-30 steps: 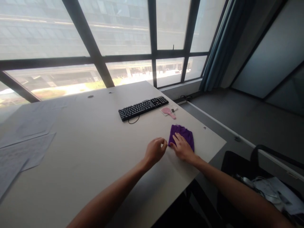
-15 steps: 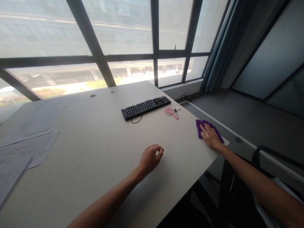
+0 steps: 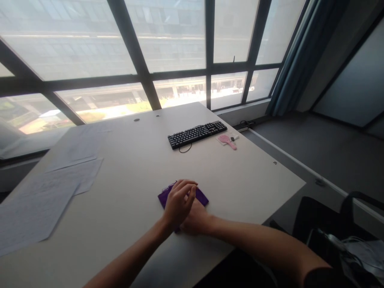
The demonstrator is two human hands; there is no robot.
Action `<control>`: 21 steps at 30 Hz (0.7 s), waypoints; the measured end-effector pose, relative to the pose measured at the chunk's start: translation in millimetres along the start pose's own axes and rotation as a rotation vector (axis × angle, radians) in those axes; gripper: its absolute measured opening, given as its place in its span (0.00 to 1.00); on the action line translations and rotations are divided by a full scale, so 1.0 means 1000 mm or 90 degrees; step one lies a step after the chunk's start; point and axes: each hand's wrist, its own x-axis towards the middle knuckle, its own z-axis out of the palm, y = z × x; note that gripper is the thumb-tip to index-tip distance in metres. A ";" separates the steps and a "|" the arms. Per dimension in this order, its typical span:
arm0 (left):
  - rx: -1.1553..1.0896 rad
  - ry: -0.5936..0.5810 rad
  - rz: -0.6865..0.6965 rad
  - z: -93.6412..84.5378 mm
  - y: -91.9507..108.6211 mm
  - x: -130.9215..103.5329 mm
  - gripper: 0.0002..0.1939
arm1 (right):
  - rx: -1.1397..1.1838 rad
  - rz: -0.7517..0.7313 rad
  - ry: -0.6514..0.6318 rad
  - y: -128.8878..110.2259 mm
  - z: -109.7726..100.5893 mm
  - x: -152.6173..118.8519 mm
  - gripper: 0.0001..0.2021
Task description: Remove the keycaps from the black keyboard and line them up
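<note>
A purple cloth (image 3: 201, 197) lies on the white desk, its middle covered by my hands. My right hand (image 3: 196, 219) rests on the cloth, its fingers mostly hidden behind my other hand. In front of it in the view is my left hand (image 3: 179, 202), fingers curled together towards the thumb, with nothing seen between them. Whether the two hands touch is unclear.
On the white desk (image 3: 135, 168) a black keyboard (image 3: 198, 135) lies beyond the hands, with a pink hairbrush (image 3: 227, 141) beside it. Paper sheets (image 3: 39, 200) spread over the left side. A dark chair (image 3: 315, 216) stands at the right.
My right hand and the purple cloth have moved left from the desk's right edge to my left hand. The view has shifted left; my left hand remains curled.
</note>
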 end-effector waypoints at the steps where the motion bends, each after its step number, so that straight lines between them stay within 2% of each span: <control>1: 0.008 0.014 0.004 -0.006 0.001 -0.003 0.12 | 0.007 0.012 -0.002 -0.002 0.005 0.017 0.28; 3: 0.026 0.036 -0.002 -0.016 0.000 -0.012 0.13 | 0.000 0.018 -0.025 0.008 0.010 0.044 0.28; 6: 0.052 0.047 -0.048 -0.032 -0.012 -0.034 0.13 | -0.040 0.078 -0.031 0.051 0.004 0.057 0.30; 10: 0.096 0.026 -0.157 -0.061 -0.029 -0.079 0.13 | -0.123 0.342 -0.029 0.133 -0.022 0.029 0.29; 12: 0.121 0.004 -0.216 -0.079 -0.030 -0.107 0.14 | -0.156 0.407 -0.011 0.159 -0.028 0.011 0.29; 13: 0.136 -0.007 -0.245 -0.086 -0.028 -0.122 0.15 | -0.168 0.415 -0.004 0.163 -0.027 0.004 0.29; 14: 0.151 -0.017 -0.275 -0.093 -0.024 -0.136 0.16 | -0.178 0.408 0.002 0.159 -0.022 0.000 0.29; 16: 0.180 -0.025 -0.329 -0.102 -0.014 -0.163 0.18 | -0.177 0.356 0.011 0.128 -0.006 -0.002 0.30; 18: 0.201 -0.011 -0.374 -0.105 -0.004 -0.186 0.20 | -0.130 0.244 0.002 0.072 0.017 0.003 0.30; 21: 0.224 0.081 -0.406 -0.102 0.008 -0.217 0.15 | -0.023 0.065 -0.021 -0.033 0.050 0.017 0.32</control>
